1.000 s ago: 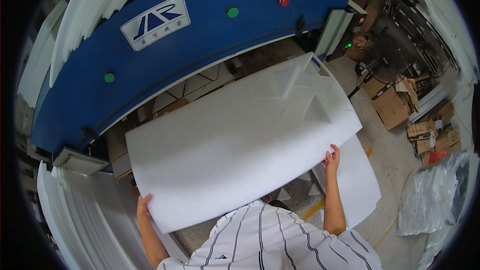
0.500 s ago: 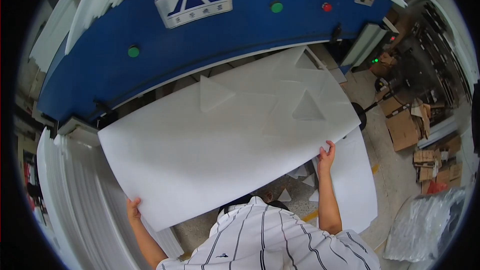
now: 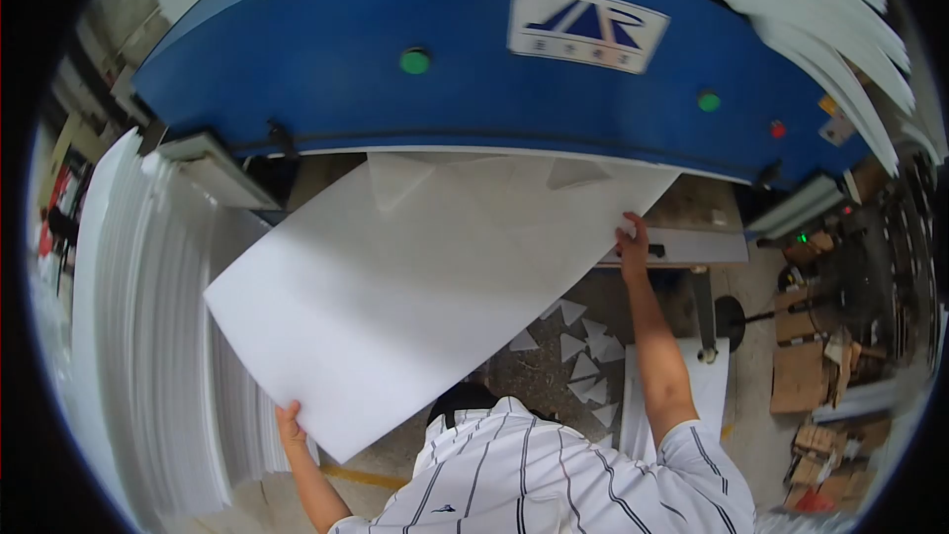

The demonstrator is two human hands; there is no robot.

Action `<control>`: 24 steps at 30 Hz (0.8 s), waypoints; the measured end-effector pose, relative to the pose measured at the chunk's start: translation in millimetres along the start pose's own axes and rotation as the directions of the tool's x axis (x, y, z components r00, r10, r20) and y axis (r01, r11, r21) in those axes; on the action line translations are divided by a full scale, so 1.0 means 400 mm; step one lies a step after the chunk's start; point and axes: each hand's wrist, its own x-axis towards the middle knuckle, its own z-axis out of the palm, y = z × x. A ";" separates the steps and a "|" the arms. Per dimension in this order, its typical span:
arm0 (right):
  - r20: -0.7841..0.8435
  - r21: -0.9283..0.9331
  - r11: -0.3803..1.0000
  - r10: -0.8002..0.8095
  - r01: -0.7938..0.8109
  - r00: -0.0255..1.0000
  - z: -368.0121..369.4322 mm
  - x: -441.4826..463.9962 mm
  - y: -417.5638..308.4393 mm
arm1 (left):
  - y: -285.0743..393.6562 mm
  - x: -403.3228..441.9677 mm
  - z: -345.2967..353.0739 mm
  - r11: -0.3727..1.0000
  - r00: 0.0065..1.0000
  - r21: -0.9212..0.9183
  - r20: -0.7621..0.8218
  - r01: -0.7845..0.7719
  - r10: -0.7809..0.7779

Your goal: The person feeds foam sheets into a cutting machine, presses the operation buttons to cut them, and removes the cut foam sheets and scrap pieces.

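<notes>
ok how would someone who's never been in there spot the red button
Find the big blue machine across the top of the view, with its white logo plate. Go right from the plate, past a green button, toward the yellow label. The small round red button sits between them, its colour setting it apart from the green one.

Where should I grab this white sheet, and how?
Probably pinch the white sheet from your side, left hand on its short left edge, right hand along its near long edge: it's broad and thin, and its far side reaches under the blue machine.
</notes>
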 end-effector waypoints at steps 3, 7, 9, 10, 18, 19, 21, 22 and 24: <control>0.033 -0.365 0.926 -0.095 0.100 0.995 0.102 0.157 -0.011 | -0.078 -0.037 0.013 0.998 0.995 -0.044 -0.094 0.036 -0.040; 0.095 -0.982 0.130 -0.286 0.137 0.953 0.348 0.143 -0.153 | -0.125 -0.086 0.052 0.995 0.993 -0.091 -0.115 0.030 -0.041; 0.356 -0.911 0.085 -0.331 0.403 0.874 0.525 0.058 -0.166 | -0.110 -0.119 0.090 0.993 0.992 -0.105 -0.109 0.044 -0.056; 0.529 -0.763 0.206 -0.348 0.613 0.774 0.602 0.018 -0.153 | -0.102 -0.132 0.109 0.992 0.990 -0.109 -0.121 0.061 -0.074; 0.656 -0.668 0.282 -0.215 0.689 0.723 1.199 -0.010 -0.242 | -0.126 -0.188 0.120 0.992 0.984 -0.118 -0.164 0.044 -0.063; 0.667 -0.685 0.290 -0.122 0.669 0.735 1.211 -0.011 -0.261 | -0.140 -0.205 0.113 0.991 0.977 -0.123 -0.201 0.048 -0.073; 0.684 -0.700 0.317 0.039 0.640 0.729 1.202 -0.024 -0.295 | -0.165 -0.231 0.107 0.989 0.963 -0.125 -0.248 0.074 -0.103; 0.687 -0.705 0.338 0.106 0.623 0.719 1.179 -0.032 -0.304 | -0.176 -0.246 0.114 0.989 0.968 -0.143 -0.242 0.029 -0.063; 0.702 -0.557 0.593 -0.038 0.582 0.711 1.093 -0.070 -0.253 | -0.186 -0.271 0.157 0.983 0.978 -0.182 -0.209 -0.037 -0.002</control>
